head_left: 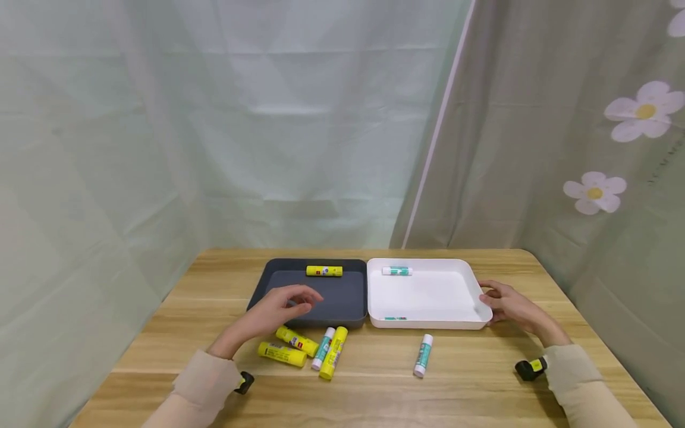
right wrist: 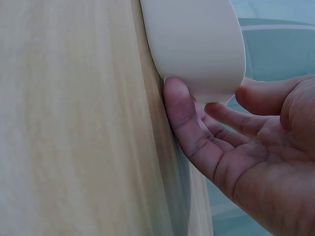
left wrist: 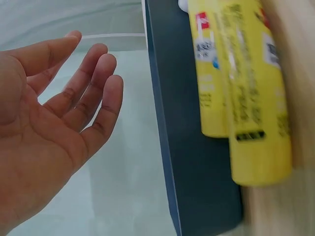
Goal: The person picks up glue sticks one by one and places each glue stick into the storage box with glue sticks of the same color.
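While I've got the left hand (head_left: 280, 306) hanging loose and empty over the dark tray (head_left: 345, 300), the right hand (head_left: 514, 309) grips the white tray (head_left: 433, 300), center-right. Yellow glue sticks (head_left: 333, 353) sit around lower center.

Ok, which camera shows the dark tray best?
The head view: the dark tray shows nearly whole there, rim and inside, only partly covered by the left hand. The left wrist view catches mainly an outer wall, partly behind yellow glue sticks; the right wrist view shows none of it.
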